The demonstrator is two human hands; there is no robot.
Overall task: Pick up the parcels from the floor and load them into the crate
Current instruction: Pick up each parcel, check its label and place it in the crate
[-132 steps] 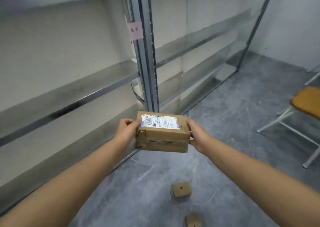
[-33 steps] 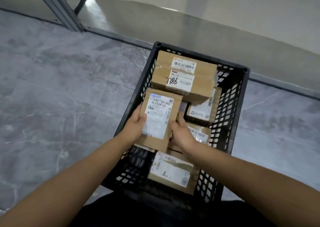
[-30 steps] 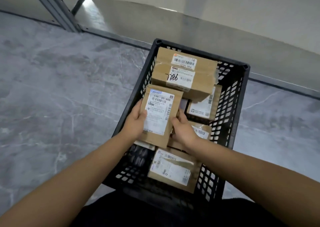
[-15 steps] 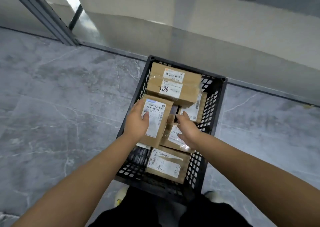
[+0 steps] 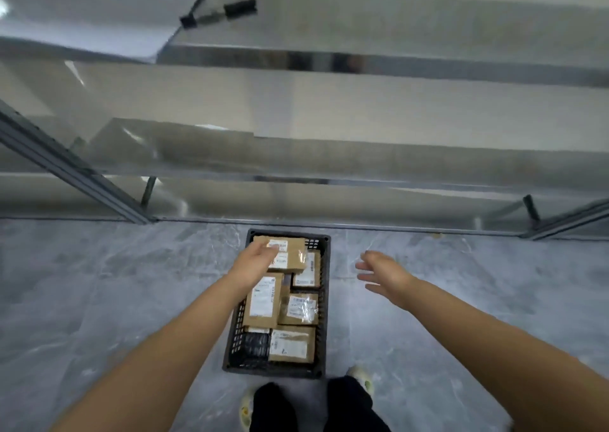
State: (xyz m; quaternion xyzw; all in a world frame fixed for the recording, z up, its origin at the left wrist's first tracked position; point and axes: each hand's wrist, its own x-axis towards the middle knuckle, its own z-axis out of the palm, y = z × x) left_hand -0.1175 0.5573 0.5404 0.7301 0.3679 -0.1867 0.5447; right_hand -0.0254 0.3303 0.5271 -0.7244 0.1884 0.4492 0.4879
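A black slatted crate (image 5: 326, 303) stands on the grey floor just in front of my feet. It holds several brown cardboard parcels with white labels. The labelled parcel (image 5: 263, 301) I carried lies in its left middle, beside a taped parcel (image 5: 300, 309). A larger parcel (image 5: 290, 255) rests on top at the far end. My left hand (image 5: 252, 263) hovers above the crate's far left part, fingers loose, holding nothing. My right hand (image 5: 382, 275) is to the right of the crate, over the floor, fingers spread and empty.
Metal shelving (image 5: 329, 168) runs across the view behind the crate, its lowest board close to the floor. An upright post (image 5: 75, 174) slants down at left. Small black items (image 5: 237, 8) lie on the upper shelf. Grey marbled floor (image 5: 99, 299) spreads on both sides.
Both hands have let go of the labelled parcel, which now lies in the crate. My head has risen, so the crate looks smaller, and my right hand has swung out to the right.
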